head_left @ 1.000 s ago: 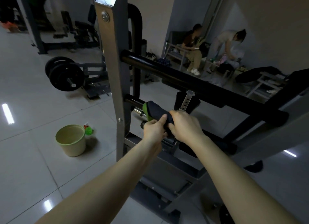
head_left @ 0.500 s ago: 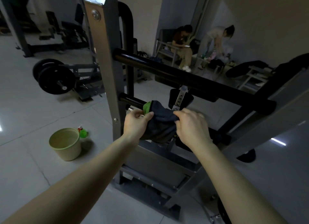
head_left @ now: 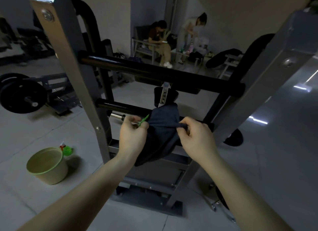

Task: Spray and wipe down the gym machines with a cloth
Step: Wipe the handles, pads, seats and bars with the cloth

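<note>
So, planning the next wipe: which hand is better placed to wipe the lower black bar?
Probably left: left hand pinches the cloth just below the bare lower black bar; right hand sits farther off.

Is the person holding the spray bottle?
No, the green spray bottle sits on the floor beside the bucket, while the left hand and right hand hold the dark cloth.

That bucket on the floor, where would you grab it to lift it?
Probably by the rim of the bucket, from above on the near side. It stands upright, mouth open, no handle shows, and the green spray bottle sits just behind its far edge.
</note>
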Action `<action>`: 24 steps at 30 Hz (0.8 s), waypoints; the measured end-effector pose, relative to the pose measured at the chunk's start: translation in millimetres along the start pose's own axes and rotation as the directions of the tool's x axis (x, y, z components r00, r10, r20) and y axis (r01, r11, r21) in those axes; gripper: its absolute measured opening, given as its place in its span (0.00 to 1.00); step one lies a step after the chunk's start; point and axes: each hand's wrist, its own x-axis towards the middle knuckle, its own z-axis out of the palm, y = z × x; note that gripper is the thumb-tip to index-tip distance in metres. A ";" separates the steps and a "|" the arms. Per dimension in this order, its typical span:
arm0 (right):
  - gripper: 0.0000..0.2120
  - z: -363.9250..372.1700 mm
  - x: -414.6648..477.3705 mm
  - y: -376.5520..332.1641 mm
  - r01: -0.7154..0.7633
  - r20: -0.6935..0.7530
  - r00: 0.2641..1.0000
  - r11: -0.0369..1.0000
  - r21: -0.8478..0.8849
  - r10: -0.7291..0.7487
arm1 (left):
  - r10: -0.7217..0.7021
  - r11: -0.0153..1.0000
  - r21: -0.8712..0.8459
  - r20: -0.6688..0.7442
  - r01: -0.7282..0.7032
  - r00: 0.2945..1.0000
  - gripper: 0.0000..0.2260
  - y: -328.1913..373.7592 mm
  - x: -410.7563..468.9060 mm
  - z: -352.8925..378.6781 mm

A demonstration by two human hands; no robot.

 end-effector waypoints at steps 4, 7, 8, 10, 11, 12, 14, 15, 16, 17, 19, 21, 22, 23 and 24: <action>0.12 -0.8 -9.3 -7.6 -0.062 0.050 0.997 0.988 0.140 0.056 | 0.131 0.989 0.065 0.024 -0.133 0.991 0.04 13.4 4.9 -10.6; 0.14 -3.2 -9.7 -8.3 -0.082 0.079 0.995 0.971 0.222 0.066 | 0.202 0.968 0.133 0.085 -0.212 0.976 0.05 19.2 5.9 -15.4; 0.15 -4.4 -9.2 -7.5 -0.098 0.078 0.994 0.960 0.262 0.080 | 0.219 0.961 0.145 0.112 -0.234 0.969 0.04 21.4 5.9 -15.5; 0.18 -7.3 -8.1 -5.3 -0.152 0.079 0.988 0.914 0.376 0.132 | 0.264 0.946 0.152 0.161 -0.288 0.951 0.04 25.7 9.8 -13.2; 0.18 -8.4 -7.5 -3.2 -0.189 0.082 0.982 0.880 0.435 0.171 | 0.292 0.935 0.152 0.188 -0.322 0.938 0.04 28.4 13.4 -11.0; 0.19 -8.8 -7.1 0.3 -0.234 0.087 0.972 0.835 0.498 0.220 | 0.317 0.924 0.149 0.220 -0.352 0.923 0.04 32.3 17.1 -8.1; 0.18 -8.7 -6.8 9.5 -0.325 0.111 0.935 0.685 0.652 0.337 | 0.352 0.910 0.123 0.279 -0.397 0.894 0.06 41.6 25.6 2.3; 0.16 -8.7 -7.5 14.1 -0.378 0.143 0.902 0.583 0.719 0.408 | 0.374 0.900 0.117 0.289 -0.421 0.881 0.07 46.4 29.7 10.3; 0.13 -9.2 -9.2 17.9 -0.429 0.192 0.863 0.475 0.768 0.468 | 0.401 0.888 0.116 0.281 -0.446 0.872 0.07 50.9 33.8 20.0; 0.10 -9.7 -11.9 20.5 -0.464 0.242 0.829 0.378 0.801 0.503 | 0.422 0.879 0.119 0.261 -0.462 0.868 0.07 53.4 38.8 31.3; 0.07 -7.7 -17.2 24.2 -0.487 0.316 0.796 0.238 0.840 0.516 | 0.436 0.878 0.107 0.229 -0.467 0.870 0.07 54.2 48.2 55.0; 0.06 -3.6 -20.0 29.1 -0.468 0.317 0.793 0.187 0.864 0.520 | 0.447 0.867 0.128 0.228 -0.481 0.865 0.10 50.8 53.1 77.2; 0.06 -0.7 -20.3 32.3 -0.444 0.300 0.787 0.157 0.882 0.540 | 0.470 0.842 0.174 0.231 -0.511 0.852 0.12 46.9 53.5 85.7; 0.07 2.0 -20.9 35.8 -0.419 0.286 0.764 0.107 0.902 0.578 | 0.515 0.792 0.237 0.235 -0.563 0.824 0.14 43.0 51.0 91.1; 0.08 4.8 -21.3 39.0 -0.391 0.282 0.727 0.040 0.919 0.626 | 0.583 0.716 0.294 0.250 -0.634 0.773 0.15 38.1 47.2 94.0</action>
